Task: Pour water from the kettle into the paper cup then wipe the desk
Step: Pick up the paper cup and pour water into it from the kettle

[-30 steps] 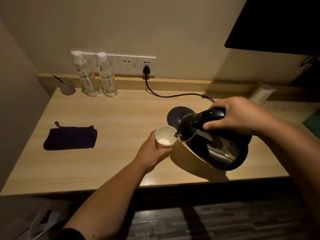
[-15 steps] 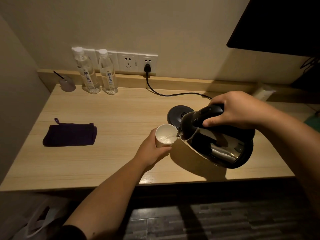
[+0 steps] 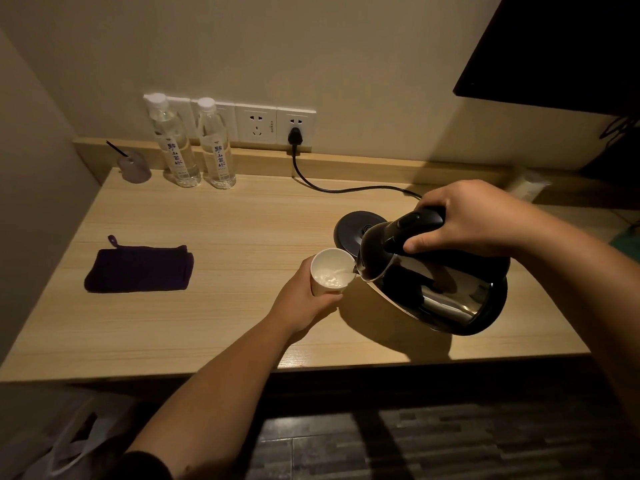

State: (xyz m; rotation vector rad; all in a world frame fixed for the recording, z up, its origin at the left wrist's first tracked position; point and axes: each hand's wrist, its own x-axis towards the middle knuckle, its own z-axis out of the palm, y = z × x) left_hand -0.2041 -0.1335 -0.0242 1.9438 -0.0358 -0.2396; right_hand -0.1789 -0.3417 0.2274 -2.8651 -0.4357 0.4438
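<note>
My right hand (image 3: pixel 464 220) grips the black handle of a steel kettle (image 3: pixel 436 285), which is tilted left above the wooden desk (image 3: pixel 242 237). Its spout sits over the rim of a white paper cup (image 3: pixel 330 271), and a thin stream of water runs into the cup. My left hand (image 3: pixel 301 303) wraps around the cup from the near side and holds it upright. Water shows inside the cup. A dark purple cloth (image 3: pixel 138 268) lies flat on the desk to the left, apart from both hands.
The kettle's black base (image 3: pixel 353 228) sits behind the cup, its cord (image 3: pixel 346 188) running to a wall socket (image 3: pixel 296 126). Two water bottles (image 3: pixel 194 143) and a small upturned glass (image 3: pixel 133 166) stand at the back left. A wall closes the left side.
The kettle has stayed tilted over the cup while water keeps flowing in; the water level in the cup looks higher. Both hands hold their places.
</note>
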